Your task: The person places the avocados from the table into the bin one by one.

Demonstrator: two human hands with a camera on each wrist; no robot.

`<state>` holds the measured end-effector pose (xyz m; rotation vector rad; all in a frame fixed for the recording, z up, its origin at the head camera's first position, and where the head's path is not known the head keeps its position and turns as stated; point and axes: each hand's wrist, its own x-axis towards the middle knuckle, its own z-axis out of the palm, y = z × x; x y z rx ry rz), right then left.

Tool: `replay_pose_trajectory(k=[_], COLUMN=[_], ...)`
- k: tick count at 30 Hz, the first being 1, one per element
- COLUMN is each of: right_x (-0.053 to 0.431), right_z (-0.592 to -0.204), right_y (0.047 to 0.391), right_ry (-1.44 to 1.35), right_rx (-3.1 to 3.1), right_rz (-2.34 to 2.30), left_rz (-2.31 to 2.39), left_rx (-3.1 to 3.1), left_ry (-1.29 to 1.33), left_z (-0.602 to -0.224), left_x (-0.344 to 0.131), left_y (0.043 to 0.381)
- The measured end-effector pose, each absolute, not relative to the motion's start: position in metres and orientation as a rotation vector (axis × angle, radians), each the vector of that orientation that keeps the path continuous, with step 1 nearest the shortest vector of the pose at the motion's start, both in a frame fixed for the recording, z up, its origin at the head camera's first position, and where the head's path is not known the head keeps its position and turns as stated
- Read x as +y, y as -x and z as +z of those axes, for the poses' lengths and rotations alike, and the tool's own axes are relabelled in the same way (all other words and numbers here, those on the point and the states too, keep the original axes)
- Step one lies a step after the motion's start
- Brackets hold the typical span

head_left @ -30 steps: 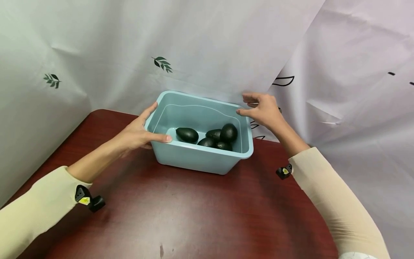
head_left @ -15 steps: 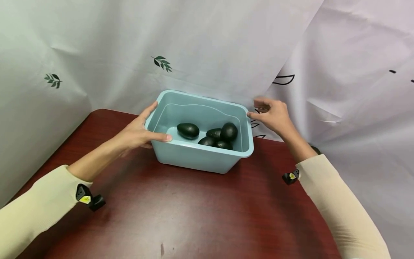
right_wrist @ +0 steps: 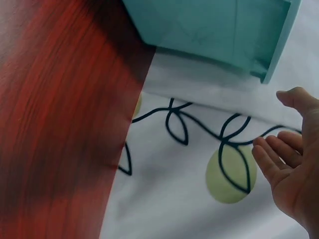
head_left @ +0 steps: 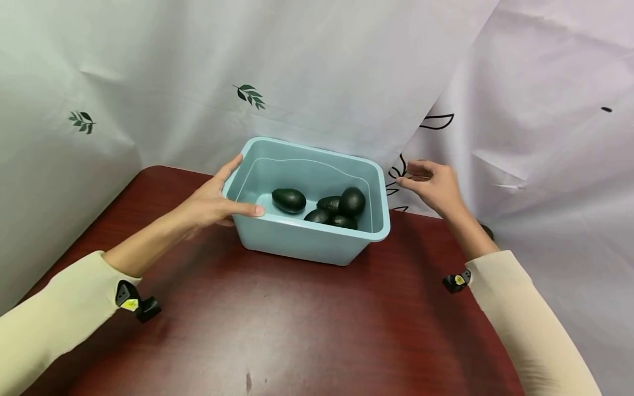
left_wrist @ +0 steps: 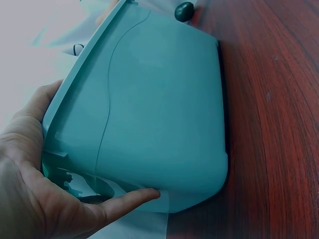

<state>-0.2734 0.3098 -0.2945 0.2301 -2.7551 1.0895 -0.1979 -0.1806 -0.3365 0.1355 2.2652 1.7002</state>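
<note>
A light blue plastic bin stands near the back of the table with several dark green avocados inside. My left hand grips its left end, thumb lying over the near rim and fingers along the side. The left wrist view shows this hand wrapped about the bin's corner. To the right of the bin, my right hand is in the air, fingers loosely bent and holding nothing. In the right wrist view that hand is apart from the bin's end wall.
One more avocado lies beyond the bin's far end in the left wrist view. A patterned white cloth hangs behind the dark red table. Small black devices are worn at both cuffs.
My right hand has moved rightward, from over the bin's right rim to outside it. An avocado at the left inside has shifted slightly right. My left hand keeps its place.
</note>
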Motion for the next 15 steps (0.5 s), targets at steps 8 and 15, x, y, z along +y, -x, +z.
replay_pose_trajectory(k=[8,15], right_x=[0.341,0.378], right_z=[-0.303,-0.309], right_y=[0.263,0.254], right_ry=[-0.111,-0.033], right_rx=[-2.753,-2.729], right_rz=[1.032,0.936], left_rz=[1.681,1.696], left_rx=[2.276,2.265], left_ry=[-0.142,-0.146], left_z=[-0.337,-0.338], left_x=[-0.179,-0.179], left_y=[0.2,0.201])
